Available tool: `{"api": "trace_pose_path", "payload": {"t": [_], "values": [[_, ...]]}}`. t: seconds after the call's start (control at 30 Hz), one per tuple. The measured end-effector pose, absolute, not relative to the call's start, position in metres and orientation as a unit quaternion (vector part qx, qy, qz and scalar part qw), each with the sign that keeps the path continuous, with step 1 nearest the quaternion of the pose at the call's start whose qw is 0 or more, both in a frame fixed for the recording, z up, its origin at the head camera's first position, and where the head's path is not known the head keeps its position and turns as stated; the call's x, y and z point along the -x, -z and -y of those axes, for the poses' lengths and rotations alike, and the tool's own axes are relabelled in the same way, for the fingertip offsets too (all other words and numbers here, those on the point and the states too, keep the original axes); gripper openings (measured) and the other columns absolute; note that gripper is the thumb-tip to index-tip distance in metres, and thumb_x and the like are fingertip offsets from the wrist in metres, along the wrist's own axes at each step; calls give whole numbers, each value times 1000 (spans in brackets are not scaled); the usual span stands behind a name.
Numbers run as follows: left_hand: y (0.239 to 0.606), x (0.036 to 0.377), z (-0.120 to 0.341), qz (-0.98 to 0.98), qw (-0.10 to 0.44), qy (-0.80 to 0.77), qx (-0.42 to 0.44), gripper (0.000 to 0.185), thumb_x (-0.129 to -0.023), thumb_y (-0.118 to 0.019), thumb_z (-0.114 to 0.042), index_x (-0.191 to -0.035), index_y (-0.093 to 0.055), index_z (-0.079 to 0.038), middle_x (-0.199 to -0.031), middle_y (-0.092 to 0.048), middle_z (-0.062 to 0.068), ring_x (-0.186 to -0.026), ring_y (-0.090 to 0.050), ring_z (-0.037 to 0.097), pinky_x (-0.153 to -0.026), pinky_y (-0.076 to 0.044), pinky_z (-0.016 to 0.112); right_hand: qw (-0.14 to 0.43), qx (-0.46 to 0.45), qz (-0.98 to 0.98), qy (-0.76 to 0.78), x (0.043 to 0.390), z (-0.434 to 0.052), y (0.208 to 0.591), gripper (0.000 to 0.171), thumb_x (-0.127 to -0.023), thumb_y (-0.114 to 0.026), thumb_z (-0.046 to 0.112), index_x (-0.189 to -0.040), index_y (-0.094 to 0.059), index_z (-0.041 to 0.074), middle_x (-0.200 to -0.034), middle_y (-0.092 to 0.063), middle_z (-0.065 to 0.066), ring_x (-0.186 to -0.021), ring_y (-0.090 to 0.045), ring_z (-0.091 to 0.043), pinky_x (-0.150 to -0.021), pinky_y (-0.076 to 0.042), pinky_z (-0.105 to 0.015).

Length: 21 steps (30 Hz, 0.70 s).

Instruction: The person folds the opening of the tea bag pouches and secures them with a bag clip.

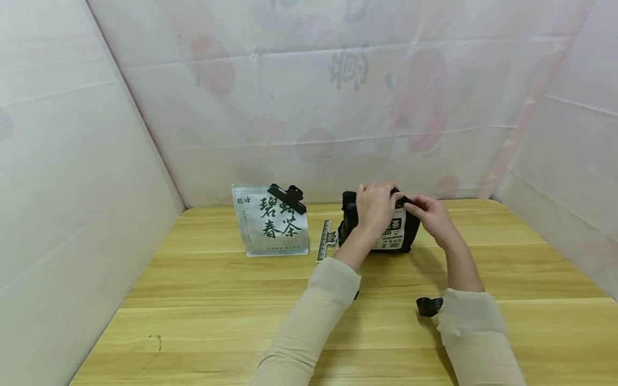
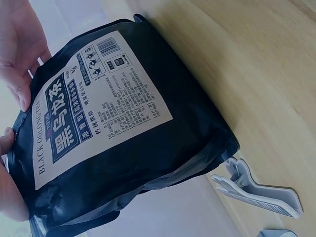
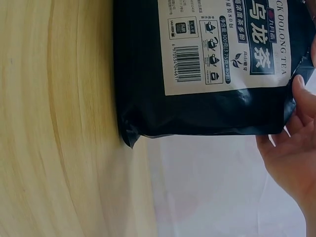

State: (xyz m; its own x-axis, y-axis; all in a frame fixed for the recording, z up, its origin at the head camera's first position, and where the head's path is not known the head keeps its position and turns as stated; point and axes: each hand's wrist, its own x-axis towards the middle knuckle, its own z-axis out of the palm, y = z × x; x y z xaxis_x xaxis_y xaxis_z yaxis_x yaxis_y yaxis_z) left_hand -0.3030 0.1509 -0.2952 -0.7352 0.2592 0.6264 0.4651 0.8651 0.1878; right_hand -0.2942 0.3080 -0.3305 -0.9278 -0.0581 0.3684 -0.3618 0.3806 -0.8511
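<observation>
A black bag of black oolong tea (image 1: 414, 228) with a pale label (image 2: 98, 103) stands upright at the back of the table. My left hand (image 1: 375, 206) grips its folded top edge at the middle, partly covering the front. At the top right corner, my right hand (image 1: 434, 219) pinches the edge between thumb and fingers. In the left wrist view, the left thumb (image 2: 11, 190) lies along the bag's top. The right wrist view shows the right hand (image 3: 291, 143) holding the upper corner, fingers behind and thumb in front.
Left of the black bag lies a piano-key-patterned clip (image 1: 324, 241), also seen in the left wrist view as a pale clip (image 2: 261, 192). Farther left stands a silver tea bag (image 1: 256, 236) with a black clip (image 1: 288, 198) on its top right corner. Behind hangs a pale curtain (image 1: 270, 118).
</observation>
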Motion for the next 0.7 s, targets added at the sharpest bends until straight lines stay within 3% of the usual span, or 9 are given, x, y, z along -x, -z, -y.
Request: {"api": "trace_pose_path", "payload": {"t": [0.23,0.4,0.53,0.7], "values": [[296,304,-150,914,308,172,199,19,-89,-52,-45,-90,-65,-31,-84,-62,-20,-72,-51,1,-69,-30,22,137,-123,821,-541,295,-308,330,35,-93,-56,20,-107,-53,-12,-89,-59,16,-87,-52,-4,-75,-41,-17],[296,305,-150,912,310,172,204,20,-88,-52,-45,-89,-65,-30,-83,-62,-19,-69,-50,2,-67,-29,22,87,-134,834,-528,291,-317,328,45,-94,-53,28,-120,-49,-9,-103,-56,11,-97,-50,-6,-90,-37,-33],[297,305,-149,912,311,170,206,21,-88,-51,-46,-90,-65,-30,-83,-62,-19,-68,-49,1,-66,-29,22,52,-137,840,-522,288,-327,329,45,-95,-51,29,-124,-47,-5,-109,-54,7,-100,-48,-6,-95,-31,-48],[297,305,-150,912,311,167,207,21,-89,-51,-46,-90,-65,-30,-83,-62,-20,-66,-48,2,-66,-28,22,65,-114,844,-520,288,-329,333,43,-93,-54,31,-118,-52,-4,-101,-57,10,-95,-50,-7,-92,-32,-47]]}}
